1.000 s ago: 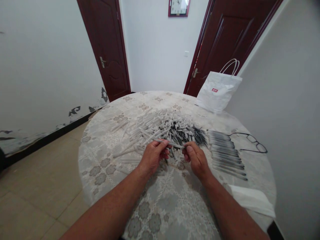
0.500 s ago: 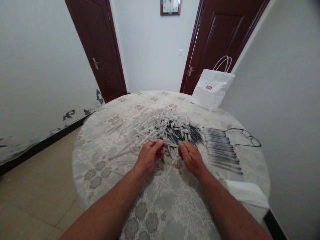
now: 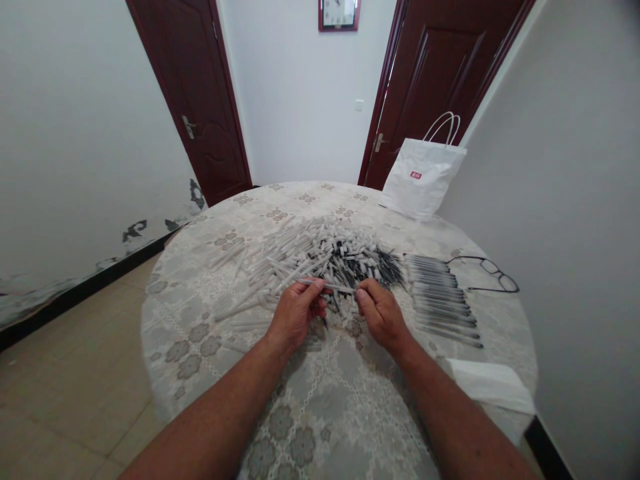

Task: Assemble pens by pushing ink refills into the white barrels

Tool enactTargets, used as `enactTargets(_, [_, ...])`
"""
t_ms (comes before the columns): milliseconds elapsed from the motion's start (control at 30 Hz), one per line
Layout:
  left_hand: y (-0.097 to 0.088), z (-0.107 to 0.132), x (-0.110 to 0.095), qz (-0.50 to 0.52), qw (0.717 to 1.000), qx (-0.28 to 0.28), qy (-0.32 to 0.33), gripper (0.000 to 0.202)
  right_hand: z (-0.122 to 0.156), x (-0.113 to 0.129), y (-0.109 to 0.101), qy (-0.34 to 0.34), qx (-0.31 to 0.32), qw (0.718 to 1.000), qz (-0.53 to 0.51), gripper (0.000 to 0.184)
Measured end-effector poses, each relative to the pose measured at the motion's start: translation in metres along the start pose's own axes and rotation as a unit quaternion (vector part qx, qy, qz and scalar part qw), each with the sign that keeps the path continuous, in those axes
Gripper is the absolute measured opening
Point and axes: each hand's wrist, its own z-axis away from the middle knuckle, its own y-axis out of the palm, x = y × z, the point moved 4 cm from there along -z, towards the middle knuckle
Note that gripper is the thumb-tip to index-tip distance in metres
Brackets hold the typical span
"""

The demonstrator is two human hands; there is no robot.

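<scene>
A slim pale pen (image 3: 340, 288) lies across between my two hands. My left hand (image 3: 299, 308) pinches it near the middle, and a dark thin tip shows below that hand's curled fingers. Closed around the pen's right end is my right hand (image 3: 379, 308), its fingers hiding that end. Just behind both hands spreads a loose heap of pale pen tubes (image 3: 280, 257), with white caps (image 3: 353, 237) and thin black refills (image 3: 390, 267) toward its right. Right of my right hand, several pens with dark ends (image 3: 443, 300) lie side by side in a row.
A patterned cloth covers the round table (image 3: 200, 400). Eyeglasses (image 3: 493, 273) lie beyond the row of pens. A white paper bag (image 3: 423, 177) stands at the back right, and a folded white sheet (image 3: 493, 387) lies near the right edge.
The hands stay nearly in place, both still on the pen. My right fingers have shifted slightly at its end, and the dark tip below my left hand shows more clearly.
</scene>
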Motion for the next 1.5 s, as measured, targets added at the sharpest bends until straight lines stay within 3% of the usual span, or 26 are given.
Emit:
enactTargets(200, [0.001, 0.001, -0.001, -0.005, 1.0, -0.001, -0.001, 0.034, 0.001, -0.007, 0.004, 0.029, 0.008, 0.999, -0.028, 0.041])
enactTargets(500, [0.0, 0.0, -0.002, 0.001, 1.0, -0.011, 0.003, 0.036, 0.001, 0.002, -0.004, -0.004, -0.023, 1.0, -0.001, 0.016])
enactTargets(933, [0.0, -0.002, 0.002, -0.008, 1.0, -0.001, 0.005, 0.034, 0.001, -0.001, 0.002, 0.011, 0.002, 1.0, 0.001, 0.034])
enactTargets(1267, [0.003, -0.001, 0.001, -0.009, 1.0, 0.005, -0.006, 0.034, 0.0, -0.008, 0.005, 0.06, 0.01, 0.996, -0.058, 0.049])
enactTargets(1500, [0.0, -0.001, 0.001, -0.015, 1.0, -0.002, 0.008, 0.035, -0.001, -0.006, 0.002, 0.043, 0.022, 0.996, -0.073, 0.038])
